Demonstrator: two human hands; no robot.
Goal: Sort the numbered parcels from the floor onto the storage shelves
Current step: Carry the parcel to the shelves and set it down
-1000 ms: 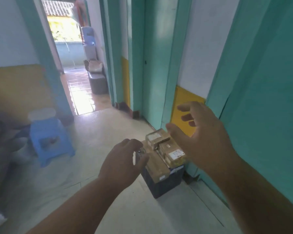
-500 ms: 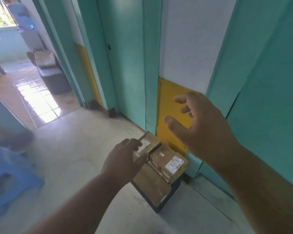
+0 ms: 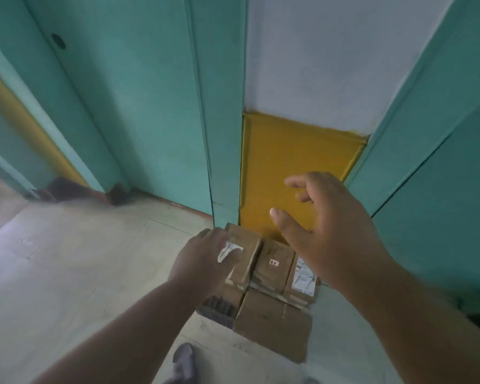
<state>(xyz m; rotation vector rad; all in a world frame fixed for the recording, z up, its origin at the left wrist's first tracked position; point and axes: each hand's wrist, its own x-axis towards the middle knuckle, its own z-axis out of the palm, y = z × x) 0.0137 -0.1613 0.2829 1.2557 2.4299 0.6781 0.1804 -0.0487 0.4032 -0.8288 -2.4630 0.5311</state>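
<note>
Head view: brown cardboard parcels (image 3: 272, 261) are stacked on the pale floor (image 3: 81, 259) against a yellow wall panel (image 3: 294, 162) — the left hand (image 3: 203, 261) and right hand (image 3: 327, 231) are held above them, fingers loosely spread, nothing gripped.

The parcels (image 3: 272, 261) are brown cardboard, two bearing white labels with dark markings and one a small orange-and-white mark. The crate (image 3: 219, 310) under them is dark. The doors (image 3: 139, 106) are teal, the wall (image 3: 324, 56) white above a yellow band (image 3: 294, 162). The floor (image 3: 81, 259) is pale cream.
</note>
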